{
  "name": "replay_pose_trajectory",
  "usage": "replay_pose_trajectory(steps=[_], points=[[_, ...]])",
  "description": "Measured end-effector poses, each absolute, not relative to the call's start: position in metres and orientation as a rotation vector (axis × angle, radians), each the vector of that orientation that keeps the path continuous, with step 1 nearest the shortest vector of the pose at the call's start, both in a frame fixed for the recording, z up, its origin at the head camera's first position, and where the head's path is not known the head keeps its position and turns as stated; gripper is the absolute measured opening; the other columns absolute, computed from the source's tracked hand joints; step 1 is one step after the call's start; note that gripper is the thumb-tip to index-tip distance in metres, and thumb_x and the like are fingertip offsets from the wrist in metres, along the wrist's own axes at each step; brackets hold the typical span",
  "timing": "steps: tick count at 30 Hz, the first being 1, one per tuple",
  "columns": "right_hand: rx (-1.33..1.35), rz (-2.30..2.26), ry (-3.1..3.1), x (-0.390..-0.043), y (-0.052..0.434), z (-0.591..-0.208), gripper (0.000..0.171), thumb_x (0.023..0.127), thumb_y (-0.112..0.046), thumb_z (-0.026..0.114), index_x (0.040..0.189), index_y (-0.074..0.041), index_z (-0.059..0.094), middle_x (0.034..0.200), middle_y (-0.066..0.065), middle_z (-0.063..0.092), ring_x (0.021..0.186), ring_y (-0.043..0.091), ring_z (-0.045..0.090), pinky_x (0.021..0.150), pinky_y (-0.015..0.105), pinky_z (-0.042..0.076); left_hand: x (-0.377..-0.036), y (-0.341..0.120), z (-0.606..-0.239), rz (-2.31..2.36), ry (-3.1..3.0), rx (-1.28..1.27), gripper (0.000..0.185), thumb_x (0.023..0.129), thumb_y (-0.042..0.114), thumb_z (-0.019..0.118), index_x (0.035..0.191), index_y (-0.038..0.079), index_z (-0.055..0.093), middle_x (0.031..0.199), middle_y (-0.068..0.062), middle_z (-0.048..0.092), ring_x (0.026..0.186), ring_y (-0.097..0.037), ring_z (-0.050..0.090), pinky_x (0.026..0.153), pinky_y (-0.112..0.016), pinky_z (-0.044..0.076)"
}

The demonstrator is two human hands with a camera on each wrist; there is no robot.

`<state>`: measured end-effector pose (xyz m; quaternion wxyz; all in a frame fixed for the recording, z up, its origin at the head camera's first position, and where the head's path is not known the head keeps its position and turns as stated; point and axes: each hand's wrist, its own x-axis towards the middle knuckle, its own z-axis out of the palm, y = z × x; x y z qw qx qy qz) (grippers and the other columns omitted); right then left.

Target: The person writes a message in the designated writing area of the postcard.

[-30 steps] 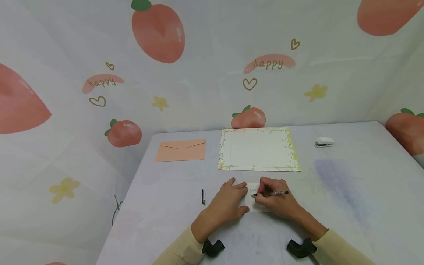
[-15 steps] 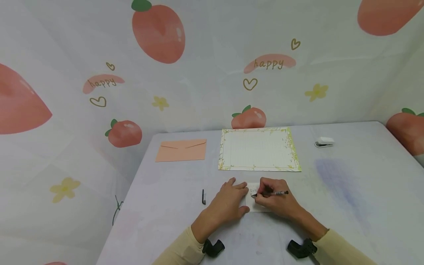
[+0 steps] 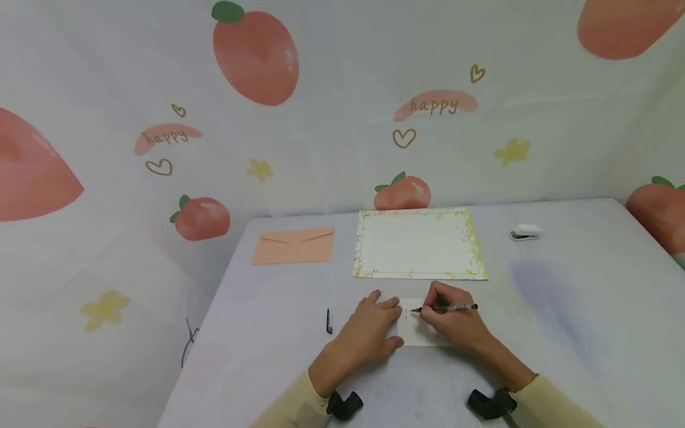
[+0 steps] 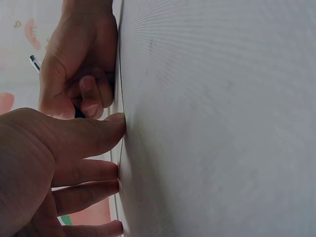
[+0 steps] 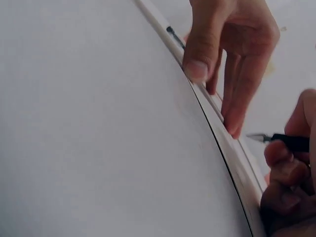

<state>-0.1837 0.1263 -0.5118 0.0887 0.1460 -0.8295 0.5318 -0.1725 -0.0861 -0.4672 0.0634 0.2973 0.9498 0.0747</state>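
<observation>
One table point(image 3: 562, 309), pale lilac cloth, carries everything; peach-print backdrop point(image 3: 321, 119) behind & to both sides. Biggest sheet is the letter paper point(image 3: 419, 242) w/ green floral border, flat near the far edge, about mid-table. Left of it, just apart, a salmon envelope point(image 3: 293, 246) lies flat by the far-left corner. Near the front edge, centre, sits a small white card point(image 3: 414, 327), partly covered by both hands. Left hand point(image 3: 369, 333) rests flat on the card's left edge, fingers straight & slightly spread, thumb alongside; left wrist view shows the fingertips point(image 4: 117, 118) pressing down on the surface. Right hand point(image 3: 455, 324) lies on the card's right part, fingers curled & pinched round a pen point(image 3: 446, 308); pen runs roughly parallel to the front edge, tip at the left over the card's upper area, where some small writing shows (too small to read). Right wrist view: tip point(image 5: 256, 138) just above the card, whether touching can't tell. Small white stapler-like item point(image 3: 525, 232) toward the far-right corner, well apart from the paper. Black pen cap point(image 3: 329, 321) lies left of the left hand, near but not touching.
</observation>
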Motion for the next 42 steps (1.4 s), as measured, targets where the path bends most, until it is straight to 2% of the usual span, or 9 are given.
replay_pose_trajectory(steps=[8,12,15,22,42], points=[[0.601,1.572,-2.46,-0.185,0.13,-0.514,0.034,0.074,0.007,0.071,0.073,-0.025,0.059,0.061,-0.012,0.055,0.056,0.004,0.047,0.048,0.02,0.038,-0.173,-0.087,-0.464,0.244,2.869,0.909,0.055,0.086,0.038,0.079,0.134,0.012,0.065,0.146,-0.002,0.058,0.14,-0.039,0.046,0.11,-0.056,0.042],[0.62,1.559,-2.449,-0.183,0.127,-0.515,0.035,0.073,0.009,0.073,0.073,-0.023,0.059,0.062,-0.013,0.051,0.056,0.002,0.045,0.049,0.019,0.036,-0.172,-0.087,-0.463,0.254,2.867,0.909,0.055,0.086,0.037,0.079,0.133,0.012,0.065,0.145,-0.002,0.058,0.139,-0.039,0.047,0.11,-0.055,0.043],[0.617,1.543,-2.457,-0.177,0.123,-0.501,0.032,0.072,0.011,0.072,0.073,-0.019,0.06,0.062,-0.01,0.054,0.056,0.003,0.045,0.05,0.019,0.036,-0.172,-0.086,-0.463,0.256,2.867,0.906,0.055,0.086,0.037,0.079,0.133,0.012,0.065,0.145,-0.002,0.059,0.139,-0.039,0.047,0.11,-0.055,0.043],[0.665,1.48,-2.477,-0.184,0.126,-0.512,0.034,0.073,0.003,0.072,0.073,-0.028,0.058,0.066,-0.018,0.061,0.061,0.002,0.052,0.055,0.019,0.043,-0.174,-0.086,-0.463,0.258,2.864,0.896,0.056,0.086,0.037,0.079,0.134,0.012,0.065,0.146,-0.002,0.058,0.141,-0.038,0.045,0.112,-0.055,0.041],[0.673,1.498,-2.446,-0.181,0.127,-0.512,0.034,0.07,0.005,0.07,0.072,-0.027,0.058,0.065,-0.017,0.059,0.059,0.002,0.05,0.052,0.019,0.041,-0.172,-0.085,-0.464,0.257,2.869,0.904,0.056,0.085,0.037,0.08,0.133,0.012,0.065,0.146,-0.001,0.058,0.14,-0.038,0.046,0.112,-0.055,0.041]])
